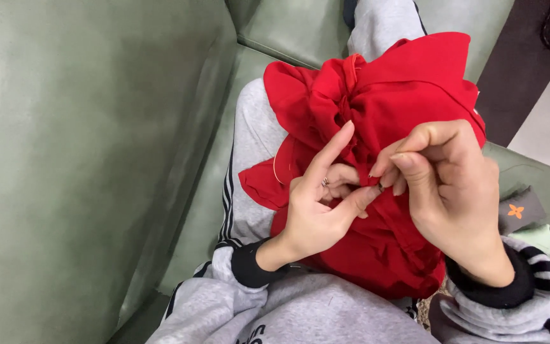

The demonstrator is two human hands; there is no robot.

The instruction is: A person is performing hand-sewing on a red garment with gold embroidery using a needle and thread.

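Note:
A bunched red fabric garment (pixel 408 83) lies on my lap, over grey trousers. My left hand (pixel 316 204) pinches a fold of the cloth between thumb and bent fingers, its index finger stretched out across the fabric. My right hand (pixel 447 185) grips the same fold from the right, fingertips pressed together at a small dark point where a needle may be, too small to tell. A thin pale thread (pixel 276 167) loops over the cloth left of my left hand. Both hands meet at the middle of the fabric.
I sit on a green leather sofa (pixel 84 140); its armrest rises at the left. A grey folded item with an orange flower mark (pixel 521 210) lies on the seat at the right. Dark floor and a pale tile show at top right.

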